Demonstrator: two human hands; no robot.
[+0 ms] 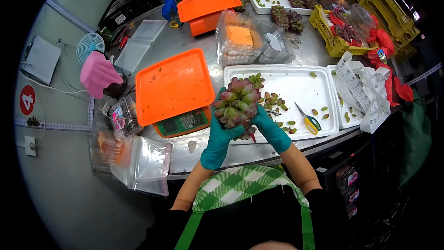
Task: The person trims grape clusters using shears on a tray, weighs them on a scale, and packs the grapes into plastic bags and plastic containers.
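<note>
A bunch of reddish-green grapes [237, 103] is held up between my two gloved hands, over the near left corner of a white tray [300, 72]. My left hand [221, 134], in a teal glove, wraps the bunch from the left and below. From the right, my right hand [272, 128] grips its lower side, with most of its fingers hidden behind the grapes. A small red tip [253, 137] pokes out under the bunch, and a metal blade shows beside the right fingers. Loose grapes [274, 100] and scissors [311, 123] with yellow-and-green handles lie in the tray.
Left of the bunch stands a scale with an orange pan [175, 85]. Clear plastic boxes [240, 39] are stacked behind the tray. Plastic bags [150, 164] hang over the front edge. Across the table, blue-gloved co-workers stand near another orange scale [209, 4] and a yellow crate [333, 41].
</note>
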